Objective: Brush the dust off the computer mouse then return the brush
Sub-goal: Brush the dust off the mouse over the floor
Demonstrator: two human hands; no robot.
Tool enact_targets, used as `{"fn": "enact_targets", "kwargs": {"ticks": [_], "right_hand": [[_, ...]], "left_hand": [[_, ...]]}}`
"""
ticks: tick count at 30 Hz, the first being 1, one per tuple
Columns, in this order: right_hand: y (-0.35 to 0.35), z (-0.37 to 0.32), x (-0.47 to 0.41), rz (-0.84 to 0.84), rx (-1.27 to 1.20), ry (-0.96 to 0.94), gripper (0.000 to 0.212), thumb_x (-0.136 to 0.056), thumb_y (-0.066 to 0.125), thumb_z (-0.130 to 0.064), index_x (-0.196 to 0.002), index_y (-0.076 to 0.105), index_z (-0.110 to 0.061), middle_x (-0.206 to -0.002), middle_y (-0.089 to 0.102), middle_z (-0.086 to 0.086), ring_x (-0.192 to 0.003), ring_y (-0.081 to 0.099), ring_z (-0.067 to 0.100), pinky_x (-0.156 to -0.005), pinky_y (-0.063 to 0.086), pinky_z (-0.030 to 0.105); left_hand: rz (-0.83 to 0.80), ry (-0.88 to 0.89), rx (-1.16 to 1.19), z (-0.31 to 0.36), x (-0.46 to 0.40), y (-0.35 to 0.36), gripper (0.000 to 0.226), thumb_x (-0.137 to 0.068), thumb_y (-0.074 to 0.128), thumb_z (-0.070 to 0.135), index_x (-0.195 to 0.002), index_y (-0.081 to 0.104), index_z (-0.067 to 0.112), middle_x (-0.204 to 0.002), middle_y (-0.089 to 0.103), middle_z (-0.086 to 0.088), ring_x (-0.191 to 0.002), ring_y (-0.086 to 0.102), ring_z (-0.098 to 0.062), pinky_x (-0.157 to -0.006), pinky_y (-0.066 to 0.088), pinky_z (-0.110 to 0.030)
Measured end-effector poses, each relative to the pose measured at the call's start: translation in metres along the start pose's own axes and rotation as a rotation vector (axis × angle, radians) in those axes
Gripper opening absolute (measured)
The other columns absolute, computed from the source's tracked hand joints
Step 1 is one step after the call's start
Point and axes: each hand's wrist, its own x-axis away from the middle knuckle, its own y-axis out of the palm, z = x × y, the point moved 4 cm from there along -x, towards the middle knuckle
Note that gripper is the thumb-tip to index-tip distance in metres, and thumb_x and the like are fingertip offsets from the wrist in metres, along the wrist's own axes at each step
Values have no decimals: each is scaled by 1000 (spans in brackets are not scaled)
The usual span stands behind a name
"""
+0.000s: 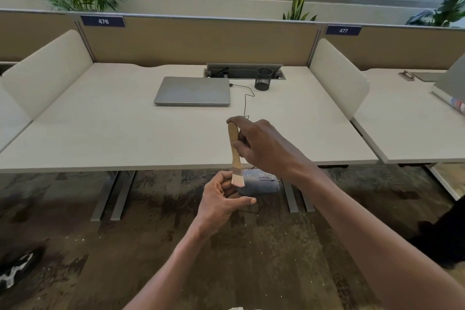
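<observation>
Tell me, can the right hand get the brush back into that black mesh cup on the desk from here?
Probably yes. The right hand holds the brush above the desk's near edge, and the bare desk between it and the black mesh cup holds only a thin cable. It would be a long forward stretch.

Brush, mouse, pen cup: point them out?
brush (235,156), head view, wooden handle
mouse (261,184), head view, dusty top shell
pen cup (263,80), head view, mesh side wall

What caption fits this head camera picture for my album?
Left hand holds a dusty mouse off the desk while right hand sweeps it with a brush.
</observation>
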Motion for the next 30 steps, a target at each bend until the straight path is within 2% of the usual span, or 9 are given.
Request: {"fn": "enact_targets", "kwargs": {"ticks": [5,10,16,19,23,28,30], "right_hand": [[-7,1,-4,91,31,11,45,-98,59,-9,-141,48,-7,-77,69,14,-66,65,31,-67,58,47],[0,-6,-7,43,-61,1,47,-97,63,-9,-142,50,-4,-77,68,7,-62,63,22,-62,55,33],[-2,5,-14,37,-13,54,34,-97,60,-7,-129,55,-2,-78,68,14,-65,65,30,-68,58,48],[-6,9,-16,83,14,78,29,-96,59,-8,-125,55,-3,-78,68,14,-65,63,31,-67,57,48],[-1,1,-15,19,-80,21,44,-95,64,-7,-137,54,-3,-84,73,13,-69,70,26,-70,60,44],[13,-9,-12,-64,-25,-41,43,-96,62,-10,-138,53,-5,-88,72,15,-69,69,28,-68,60,45],[11,-8,-14,-33,3,-40,38,-97,61,-10,-134,53,-4,-84,70,16,-67,67,30,-66,59,47]], "left_hand": [[-3,-18,56,-2,2,-3,70,-58,92,13,-121,62,8,-115,76,-3,-112,72,-20,-92,59,-31],[-2,-20,31,-2,-2,-5,62,-60,91,13,-114,61,6,-113,75,-6,-110,72,-19,-90,59,-28],[-18,7,53,-1,-4,-7,64,-59,92,11,-116,63,8,-114,76,-5,-111,72,-20,-91,59,-30],[-21,10,51,-2,-3,-7,68,-59,92,11,-120,64,10,-116,76,-2,-112,72,-20,-91,59,-31],[-4,2,22,-4,-6,-11,65,-62,93,10,-118,62,7,-115,75,-7,-110,72,-22,-90,59,-30],[0,11,-41,-3,-9,-11,57,-67,92,4,-114,64,18,-94,77,8,-89,75,-9,-75,57,-17],[-4,10,-23,-3,-10,-11,56,-66,92,4,-113,63,13,-97,78,5,-96,75,-14,-80,58,-20]]}}
